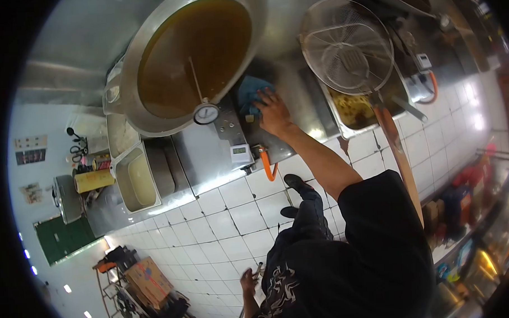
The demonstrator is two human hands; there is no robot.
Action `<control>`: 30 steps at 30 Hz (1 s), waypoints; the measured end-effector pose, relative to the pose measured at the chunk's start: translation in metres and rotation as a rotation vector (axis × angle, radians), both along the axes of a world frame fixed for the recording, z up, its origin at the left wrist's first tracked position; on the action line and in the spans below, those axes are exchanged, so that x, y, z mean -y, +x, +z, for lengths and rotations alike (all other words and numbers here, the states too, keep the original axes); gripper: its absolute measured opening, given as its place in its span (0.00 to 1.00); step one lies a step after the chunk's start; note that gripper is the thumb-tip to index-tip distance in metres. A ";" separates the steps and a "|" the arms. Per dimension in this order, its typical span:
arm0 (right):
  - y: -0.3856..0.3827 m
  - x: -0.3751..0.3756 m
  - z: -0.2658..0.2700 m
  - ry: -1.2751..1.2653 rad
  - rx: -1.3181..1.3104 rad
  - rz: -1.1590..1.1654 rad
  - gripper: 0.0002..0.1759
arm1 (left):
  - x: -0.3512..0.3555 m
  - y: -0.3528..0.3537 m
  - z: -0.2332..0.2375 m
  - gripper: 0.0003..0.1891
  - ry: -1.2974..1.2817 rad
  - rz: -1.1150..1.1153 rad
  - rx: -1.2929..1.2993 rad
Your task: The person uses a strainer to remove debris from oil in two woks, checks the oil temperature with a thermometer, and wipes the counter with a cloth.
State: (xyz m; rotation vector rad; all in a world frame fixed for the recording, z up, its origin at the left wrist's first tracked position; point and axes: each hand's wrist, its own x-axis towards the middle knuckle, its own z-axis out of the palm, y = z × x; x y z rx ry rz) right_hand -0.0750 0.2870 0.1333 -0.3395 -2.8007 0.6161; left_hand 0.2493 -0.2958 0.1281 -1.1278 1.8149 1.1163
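My right hand (pixel 275 113) presses a blue cloth (pixel 253 92) onto the steel counter (pixel 307 104), its fingers bent over the cloth's edge. Close to that hand, a large metal wok (pixel 130 96) holds brown liquid, and a dial thermometer (pixel 206 113) stands at the rim with its stem in the liquid. Down by my body, my left hand (pixel 249 282) has curled fingers at a small, thin metallic thing (pixel 260 267), too small to make out.
A round wire strainer (pixel 346 43) with a long wooden handle lies across a steel tray (pixel 342 114) of yellowish food bits. White digital timers and orange handles line the counter's front. Left stands a pan (pixel 136 183) of pale liquid. Behind, a rack carries a cardboard box (pixel 148 281).
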 end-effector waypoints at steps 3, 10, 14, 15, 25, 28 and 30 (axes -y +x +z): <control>0.033 0.003 0.005 0.021 0.030 0.058 0.29 | -0.024 -0.077 0.009 0.23 0.020 -0.175 -0.063; 0.153 0.045 0.007 0.052 -0.038 -0.094 0.27 | -0.012 -0.104 -0.046 0.21 0.061 -0.043 -0.005; 0.258 0.079 -0.010 -0.508 0.107 -0.350 0.28 | -0.003 -0.046 -0.061 0.19 0.108 0.057 0.052; 0.266 0.076 -0.008 -0.498 0.104 -0.334 0.28 | -0.013 -0.030 -0.053 0.19 0.038 0.072 0.117; -0.004 -0.010 0.053 0.077 -0.081 -0.377 0.32 | -0.008 0.025 -0.035 0.20 0.111 -0.004 0.123; -0.040 -0.010 0.021 0.056 0.114 -0.395 0.34 | 0.036 0.030 -0.051 0.23 0.314 -0.435 -0.274; -0.047 -0.018 0.012 0.082 0.149 -0.385 0.34 | 0.007 -0.002 -0.027 0.25 0.160 0.143 0.135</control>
